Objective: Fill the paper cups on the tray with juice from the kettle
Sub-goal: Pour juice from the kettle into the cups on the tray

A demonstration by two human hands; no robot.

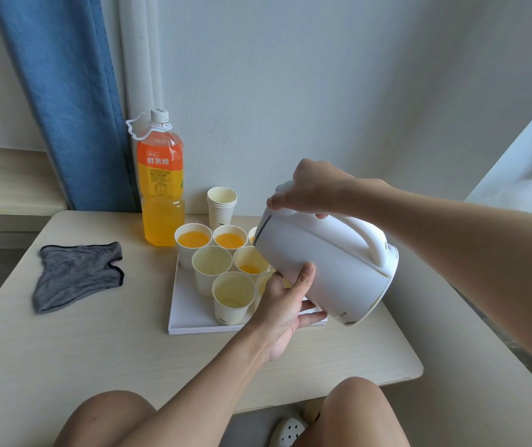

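A person's right hand (309,191) grips the top of the handle of a white kettle (329,266), fingers curled round it close to the lid. The left hand (285,301) props the kettle's body from below, fingers straight underneath and thumb pressed flat against its side. The kettle is held tipped, spout down and to the left, over the paper cups (212,279) crowded on a white tray (187,317), which sits on a pale wooden table (97,350). Two cups at the back of the tray are nearly full of orange juice (192,238). One just under the spout holds a little, and two at the front left look empty or nearly so. Other cups are partly hidden behind the kettle and the left hand. Just behind the tray stands a stack of spare cups (221,204), with a tall, capped bottle (160,188) of orange drink beside it to the left. A grey cloth (77,275) lies crumpled on the table, well left of the tray. A blue curtain (64,91) hangs behind the table's far left corner, and the person's bare knees (113,414) show below its near edge.
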